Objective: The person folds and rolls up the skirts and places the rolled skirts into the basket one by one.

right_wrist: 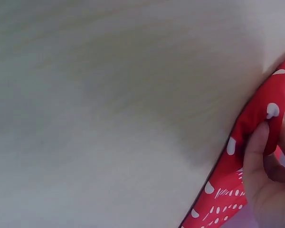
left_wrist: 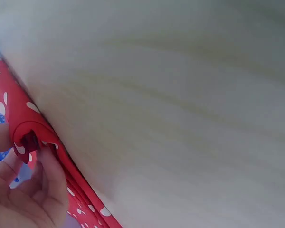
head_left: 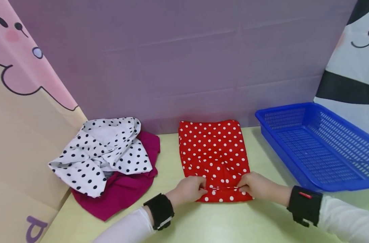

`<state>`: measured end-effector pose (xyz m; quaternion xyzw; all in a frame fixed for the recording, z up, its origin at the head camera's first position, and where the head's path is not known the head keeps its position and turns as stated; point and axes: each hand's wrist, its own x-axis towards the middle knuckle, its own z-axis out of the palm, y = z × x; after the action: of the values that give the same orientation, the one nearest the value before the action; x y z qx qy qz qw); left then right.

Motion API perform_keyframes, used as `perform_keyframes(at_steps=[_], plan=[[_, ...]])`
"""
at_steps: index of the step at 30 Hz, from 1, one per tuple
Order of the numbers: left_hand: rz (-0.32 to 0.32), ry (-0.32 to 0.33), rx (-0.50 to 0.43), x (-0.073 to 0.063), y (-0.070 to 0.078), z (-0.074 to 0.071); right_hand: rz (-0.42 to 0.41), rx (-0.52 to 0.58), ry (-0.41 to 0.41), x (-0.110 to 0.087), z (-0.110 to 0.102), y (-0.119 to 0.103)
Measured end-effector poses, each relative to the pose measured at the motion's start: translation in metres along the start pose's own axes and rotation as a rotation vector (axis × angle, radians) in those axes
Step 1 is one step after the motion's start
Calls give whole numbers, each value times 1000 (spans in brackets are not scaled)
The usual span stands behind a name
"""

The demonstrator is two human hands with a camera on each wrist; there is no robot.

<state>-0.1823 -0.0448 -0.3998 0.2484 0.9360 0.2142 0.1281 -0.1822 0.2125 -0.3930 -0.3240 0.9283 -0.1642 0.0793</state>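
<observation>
A red cloth with white dots (head_left: 214, 145) lies on the table, its near edge turned over into a rolled fold. At the fold's left end, my left hand (head_left: 190, 189) pinches the cloth between thumb and fingers. My right hand (head_left: 258, 185) pinches the fold's right end. The left wrist view shows the rolled end of the red cloth (left_wrist: 31, 126) with the left hand (left_wrist: 28, 190) around it. In the right wrist view, thumb and finger of the right hand (right_wrist: 268, 175) grip the edge of the red cloth (right_wrist: 249, 126).
To the left, a crumpled white cloth with black dots (head_left: 123, 152) lies on top of a magenta cloth (head_left: 117, 197). A blue plastic basket (head_left: 281, 152) stands at the right. A purple backdrop (head_left: 184, 67) rises behind the pale green table (head_left: 214, 222).
</observation>
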Motion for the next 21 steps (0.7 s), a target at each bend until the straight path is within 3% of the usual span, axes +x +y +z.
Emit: perform_keyframes(at_steps=[3,5,9,14,16,21], plan=[[21,34,92,1,2,1,-16,-122,40,-1,-1,-3],[43,66,167,1,3,2,-86,-254,87,-2,-1,-6],[151,67,314,-1,7,3,-308,-517,164,-5,1,-8],[343,-23,409,-4,11,7,-580,-729,222,-9,7,-6],[384,-33,439,-5,11,7,-624,-757,239,-10,9,-5],[428,3,509,-7,10,6,-622,-809,219,-13,12,-8]])
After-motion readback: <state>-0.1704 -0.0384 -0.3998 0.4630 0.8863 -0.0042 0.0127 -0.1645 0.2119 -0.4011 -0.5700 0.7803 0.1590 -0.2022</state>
